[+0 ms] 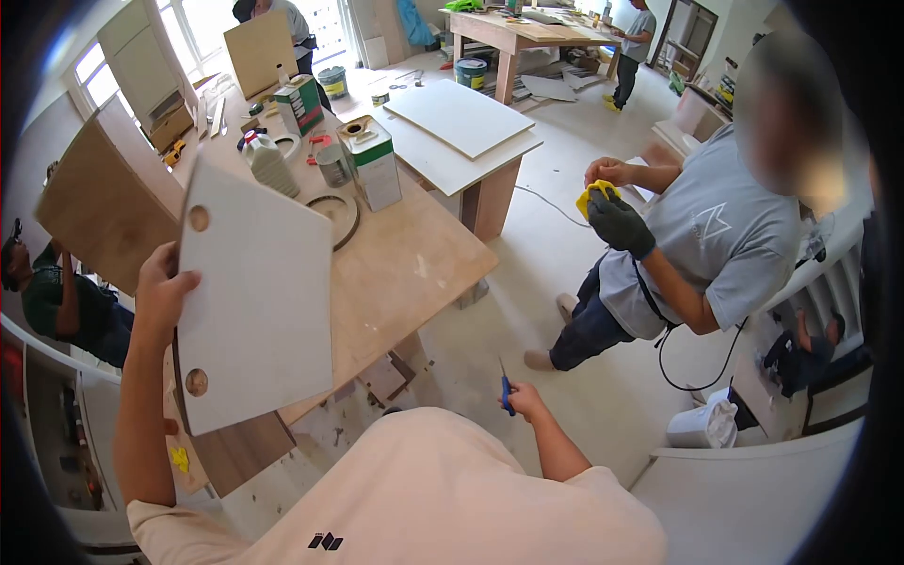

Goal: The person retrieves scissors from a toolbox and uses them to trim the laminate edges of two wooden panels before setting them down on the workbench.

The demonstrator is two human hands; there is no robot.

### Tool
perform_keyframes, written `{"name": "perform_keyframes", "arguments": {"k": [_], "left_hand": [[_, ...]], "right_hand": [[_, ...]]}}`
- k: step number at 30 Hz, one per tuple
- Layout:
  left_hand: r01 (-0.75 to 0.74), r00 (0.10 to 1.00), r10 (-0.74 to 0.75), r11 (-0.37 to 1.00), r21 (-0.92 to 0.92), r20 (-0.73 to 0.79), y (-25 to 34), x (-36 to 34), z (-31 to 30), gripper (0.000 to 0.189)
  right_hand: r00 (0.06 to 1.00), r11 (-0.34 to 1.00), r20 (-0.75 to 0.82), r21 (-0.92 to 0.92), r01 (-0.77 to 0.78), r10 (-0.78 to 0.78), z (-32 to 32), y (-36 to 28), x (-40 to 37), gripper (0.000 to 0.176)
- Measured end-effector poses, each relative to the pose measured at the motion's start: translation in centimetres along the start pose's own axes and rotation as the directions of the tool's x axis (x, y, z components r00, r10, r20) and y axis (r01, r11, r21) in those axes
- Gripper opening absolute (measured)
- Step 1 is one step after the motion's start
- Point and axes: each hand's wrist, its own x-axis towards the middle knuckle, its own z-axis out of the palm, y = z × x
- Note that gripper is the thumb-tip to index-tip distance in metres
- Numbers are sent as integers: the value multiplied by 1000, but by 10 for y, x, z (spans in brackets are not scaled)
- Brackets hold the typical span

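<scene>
A white panel [259, 301] with two round recesses along its left edge stands tilted over the wooden workbench [424, 273]. My left hand [165, 287] grips that panel by its left edge, the thumb on the white face. Low in the middle, out past the bench, my right hand [525, 399] is closed around a screwdriver [508, 394] with a blue handle, its thin shaft pointing up. On the bench behind the panel are an open metal can [372, 165], a grey tin [332, 165], a white jug [268, 162] and a round ring [334, 218].
At the right stands a co-worker [697, 226] with a dark glove and a yellow cloth. White boards [460, 115] lie on a second table. Brown panels [113, 198] lean at the left near another person [56, 301]. A white bag [704, 424] sits lower right.
</scene>
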Motion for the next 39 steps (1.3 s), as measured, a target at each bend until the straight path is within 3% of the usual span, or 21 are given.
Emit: {"name": "perform_keyframes", "arguments": {"k": [3,6,9,12,15,17,19,22,24,25,26,27,30,31,34,36,38,39], "left_hand": [[-159,967,116,971,178,227,18,17,17,49],[-328,870,139,879,345,473,29,30,30,49],[-481,697,199,843,243,689,18,45,41,49],[-518,578,120,818,249,807,20,48,50,48],[-576,476,134,795,193,869,21,50,60,45],[-634,380,155,761,135,912,23,52,66,44],[-655,325,161,749,99,932,14,54,68,44],[-663,281,193,747,44,940,-2,62,73,43],[-686,263,198,727,39,944,-5,67,73,42],[-664,293,139,742,96,946,-1,65,72,41],[-640,317,78,753,153,945,3,62,73,41],[-618,338,21,759,205,941,5,60,73,40],[-694,466,158,676,249,871,-10,45,81,37],[-723,489,175,629,285,855,-9,41,81,37],[-768,507,294,580,270,810,-13,37,83,36],[-736,534,301,626,259,790,-1,30,80,35],[-708,569,362,672,217,738,-7,28,78,33],[-701,586,419,692,174,694,-21,31,77,31]], "right_hand": [[990,999,-139,36,-31,36,-4,29,0,23],[964,986,-210,80,-148,161,-6,64,-8,16],[930,980,-312,4,-201,192,2,101,-31,15],[878,951,-382,8,-308,287,15,127,-63,11],[823,935,-470,15,-355,320,36,162,-76,8],[826,936,-440,152,-318,352,48,144,-87,7],[859,928,-384,287,-237,339,58,91,-104,9],[887,994,-461,110,20,33,48,6,-95,16],[877,984,-450,-27,175,-168,34,-81,-105,34],[857,940,-406,-7,342,-316,31,-134,-118,38],[812,869,-368,25,495,-453,31,-188,-135,42],[796,856,-356,-27,516,-491,32,-239,-155,42],[671,702,-218,-315,639,-709,47,-370,-231,50],[629,639,-141,-290,712,-764,57,-396,-246,50],[500,470,67,-252,846,-863,88,-456,-275,52],[490,468,134,-163,868,-862,114,-480,-279,55],[335,312,146,-160,937,-931,151,-487,-260,55],[319,315,141,-51,948,-937,167,-489,-251,55]]}}
